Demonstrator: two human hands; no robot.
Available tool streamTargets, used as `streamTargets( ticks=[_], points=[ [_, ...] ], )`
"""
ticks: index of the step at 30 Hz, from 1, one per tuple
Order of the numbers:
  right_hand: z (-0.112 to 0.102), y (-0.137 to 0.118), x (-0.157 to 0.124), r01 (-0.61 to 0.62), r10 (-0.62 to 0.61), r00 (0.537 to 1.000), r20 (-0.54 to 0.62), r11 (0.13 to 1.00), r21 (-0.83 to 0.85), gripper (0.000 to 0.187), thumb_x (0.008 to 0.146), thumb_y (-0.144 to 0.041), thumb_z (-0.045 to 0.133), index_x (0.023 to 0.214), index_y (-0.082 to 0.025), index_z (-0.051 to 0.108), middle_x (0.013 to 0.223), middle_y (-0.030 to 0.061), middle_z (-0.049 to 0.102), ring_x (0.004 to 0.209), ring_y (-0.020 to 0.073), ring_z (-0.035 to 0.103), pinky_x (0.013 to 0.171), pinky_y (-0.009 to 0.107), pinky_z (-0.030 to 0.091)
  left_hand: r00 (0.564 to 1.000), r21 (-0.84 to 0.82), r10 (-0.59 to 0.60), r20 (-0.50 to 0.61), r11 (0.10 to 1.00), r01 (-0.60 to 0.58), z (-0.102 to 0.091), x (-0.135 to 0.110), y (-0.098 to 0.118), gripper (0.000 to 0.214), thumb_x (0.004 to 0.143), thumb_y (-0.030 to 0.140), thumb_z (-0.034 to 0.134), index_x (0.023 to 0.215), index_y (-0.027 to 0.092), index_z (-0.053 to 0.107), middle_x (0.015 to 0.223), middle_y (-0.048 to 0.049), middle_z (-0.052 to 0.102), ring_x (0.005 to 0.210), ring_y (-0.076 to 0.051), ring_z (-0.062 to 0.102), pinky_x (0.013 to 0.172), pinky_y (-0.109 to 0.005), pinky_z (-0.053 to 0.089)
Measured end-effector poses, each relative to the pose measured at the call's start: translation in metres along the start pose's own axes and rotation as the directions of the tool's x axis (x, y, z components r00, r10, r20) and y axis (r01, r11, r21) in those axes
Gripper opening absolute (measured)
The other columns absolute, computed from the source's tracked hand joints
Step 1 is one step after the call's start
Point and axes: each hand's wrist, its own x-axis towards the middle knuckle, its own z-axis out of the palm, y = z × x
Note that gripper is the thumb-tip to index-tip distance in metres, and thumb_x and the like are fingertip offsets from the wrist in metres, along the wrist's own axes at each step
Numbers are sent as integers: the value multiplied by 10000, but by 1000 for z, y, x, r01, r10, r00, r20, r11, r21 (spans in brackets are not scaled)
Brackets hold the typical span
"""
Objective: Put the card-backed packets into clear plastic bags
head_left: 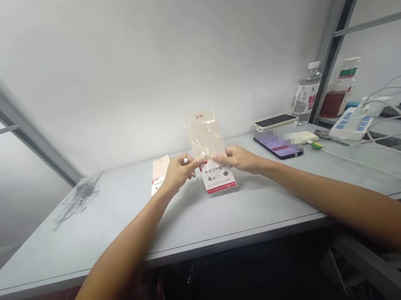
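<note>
A clear plastic ruler-set packet (206, 136) stands upright over the middle of the desk (85, 241), pinched from both sides by the left hand (178, 173) and right hand (236, 159), fingers clamped on its film; a second packet (159, 173) lies just behind the left hand.

The plastic packet (216, 177) reads "考试专用套尺" with "4件套" and "20" below; the second packet (157, 185), left on the desk (98, 228), shows "4".
</note>
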Motion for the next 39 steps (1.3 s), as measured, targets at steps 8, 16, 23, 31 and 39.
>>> streamTargets(
  ticks=[8,16,23,31,39],
  points=[
    [-3,1,1,21,-20,999,-38,1000,22,421,749,-542,580,817,-140,686,833,86,706,722,198,651,648,303,503,983,-222,74,168,975,-36,-4,5,-5,548,729,694,426,787,158,524,539,19,524,389,-74,448,393,-218,342],
    [4,-4,-4,43,-41,993,113,999,-14,399,769,-497,576,878,-128,683,874,94,702,780,189,648,696,302,490,982,7,68,175,998,-70,0,0,-2,378,727,516,596,714,140,555,569,18,523,424,-41,387,411,-201,293],
    [4,-7,-6,51,-45,990,131,998,-37,424,757,-527,569,871,-135,684,878,75,697,823,216,642,714,318,490,983,-1,50,174,999,-50,-1,1,-3,374,718,492,605,650,124,598,594,-11,556,490,-62,419,486,-224,354],
    [4,-5,-4,84,-74,985,156,995,-59,418,760,-519,565,874,-136,687,868,73,691,794,195,631,701,310,484,988,-10,42,148,999,-41,3,2,-2,395,706,505,618,632,119,577,598,-5,540,514,-65,453,524,-230,386],
    [4,-6,-5,12,4,994,112,989,-149,385,760,-506,564,762,-125,616,620,28,621,494,109,534,453,228,394,1000,76,-20,2,997,19,2,3,-3,415,689,542,609,622,140,534,544,21,496,470,-58,406,466,-218,331]
  ],
)
